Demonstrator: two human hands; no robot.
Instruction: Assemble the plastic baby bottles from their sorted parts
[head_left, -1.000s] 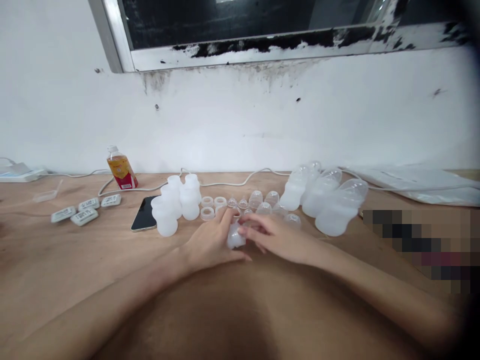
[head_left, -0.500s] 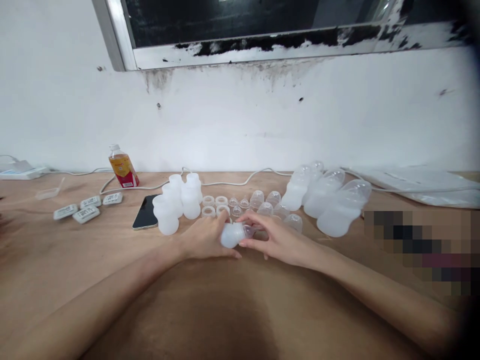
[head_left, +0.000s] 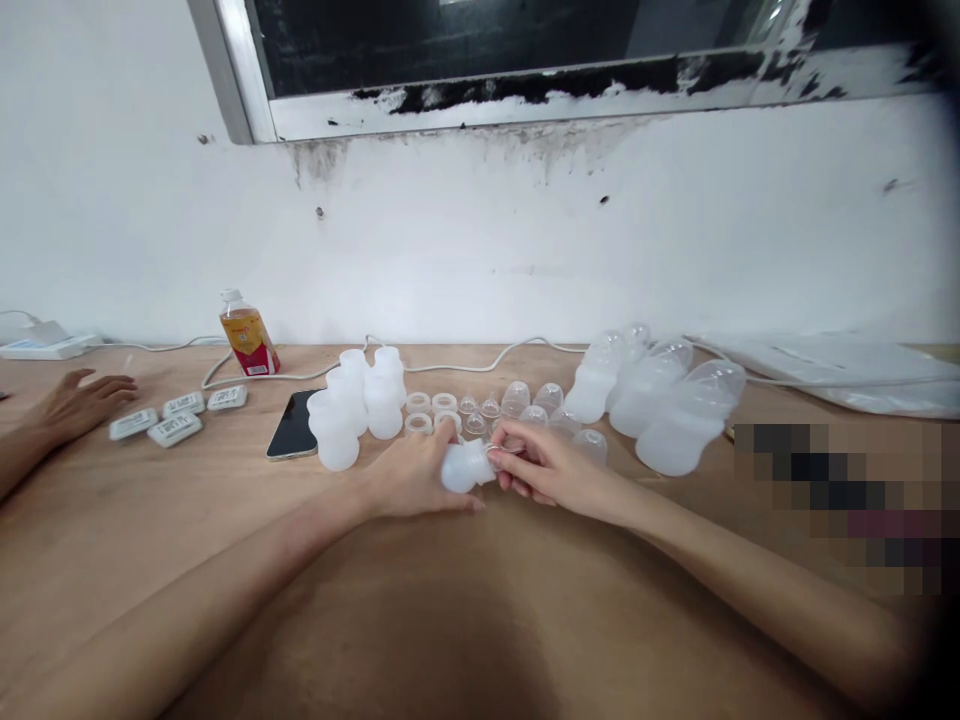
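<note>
My left hand (head_left: 416, 468) is wrapped around a frosted white baby bottle (head_left: 459, 468), which lies tilted with its threaded neck toward the right. At the bottle's mouth, the fingers of my right hand (head_left: 536, 460) pinch a clear bottle nipple (head_left: 514, 450), mostly hidden behind them. Just beyond my hands are white screw rings (head_left: 418, 403), loose clear nipples (head_left: 468, 405) and transparent domed caps (head_left: 515, 399). Several open bottles (head_left: 337, 443) stand to the left of them. On the right, several capped bottles (head_left: 670, 440) stand in a group.
A black phone (head_left: 294, 425) lies left of the open bottles. Farther left are several small white labelled cases (head_left: 175, 428), a drink bottle (head_left: 250, 335) and another person's hand (head_left: 86, 403). A white cable (head_left: 517, 350) runs along the wall; plastic bags (head_left: 832, 370) lie back right.
My right fingers have closed in tighter at the bottle's mouth and now cover most of the nipple. My left hand keeps its hold. Another person's hand has come in at the left.
</note>
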